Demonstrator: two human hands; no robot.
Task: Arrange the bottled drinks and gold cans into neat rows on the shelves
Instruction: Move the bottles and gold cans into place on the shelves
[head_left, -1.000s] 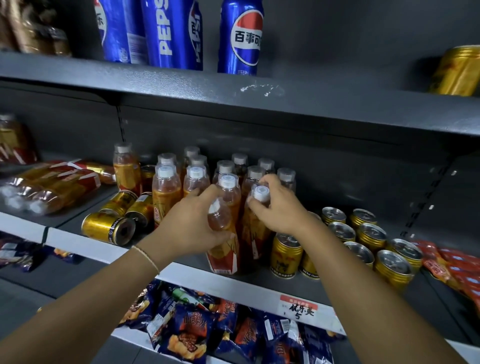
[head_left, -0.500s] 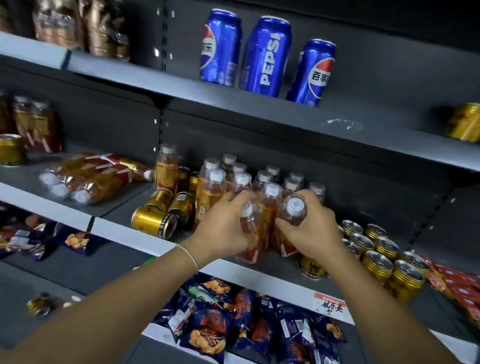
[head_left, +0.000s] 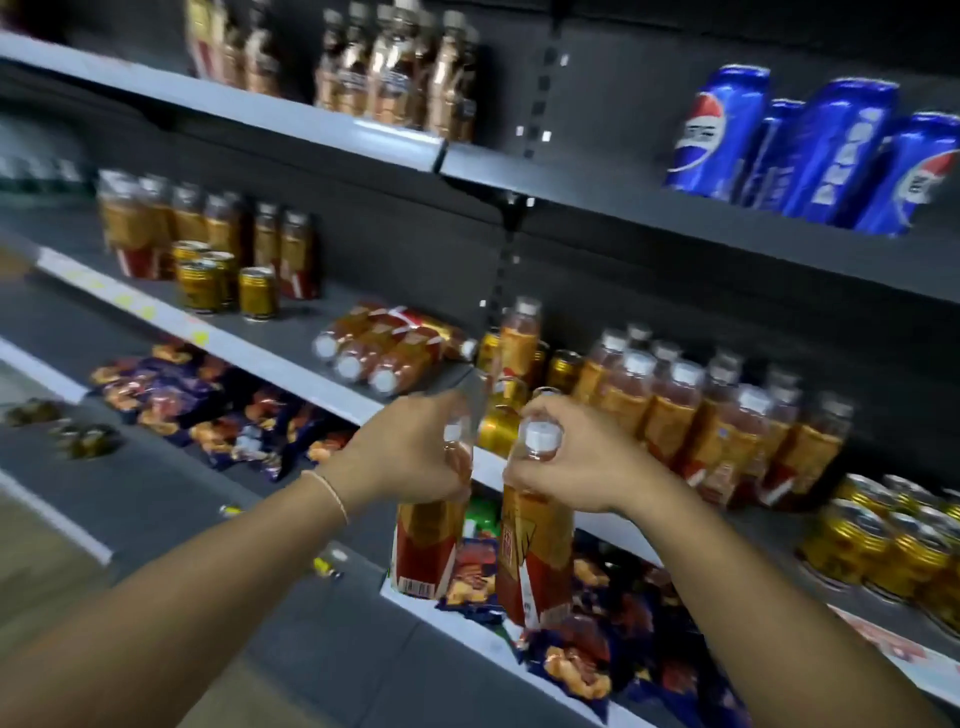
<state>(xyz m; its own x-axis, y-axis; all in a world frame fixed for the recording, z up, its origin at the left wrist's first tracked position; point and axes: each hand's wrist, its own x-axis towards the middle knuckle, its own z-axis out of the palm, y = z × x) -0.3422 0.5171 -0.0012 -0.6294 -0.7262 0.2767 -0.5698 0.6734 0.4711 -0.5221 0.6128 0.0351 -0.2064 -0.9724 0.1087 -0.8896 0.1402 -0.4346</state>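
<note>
My left hand (head_left: 410, 452) grips the neck of an orange tea bottle (head_left: 423, 545) with a red label and white cap. My right hand (head_left: 576, 462) grips the neck of a second such bottle (head_left: 535, 551). Both bottles hang upright in the air in front of the middle shelf (head_left: 291, 371), clear of it. To the right on that shelf stand several upright bottles (head_left: 717, 421) in rows, then gold cans (head_left: 883, 540) further right. Three bottles (head_left: 374, 348) lie on their sides to the left. Gold cans (head_left: 506, 415) lie behind my hands.
More upright bottles (head_left: 208, 228) and gold cans (head_left: 223, 283) stand far left on the same shelf level. Blue Pepsi cans (head_left: 810, 150) and brown bottles (head_left: 395, 73) sit on the upper shelf. Snack packets (head_left: 218, 410) fill the lower shelf. The view is motion-blurred.
Both hands lifted their bottles off the shelf and drew them back toward me. The camera swung left, showing the left shelf section.
</note>
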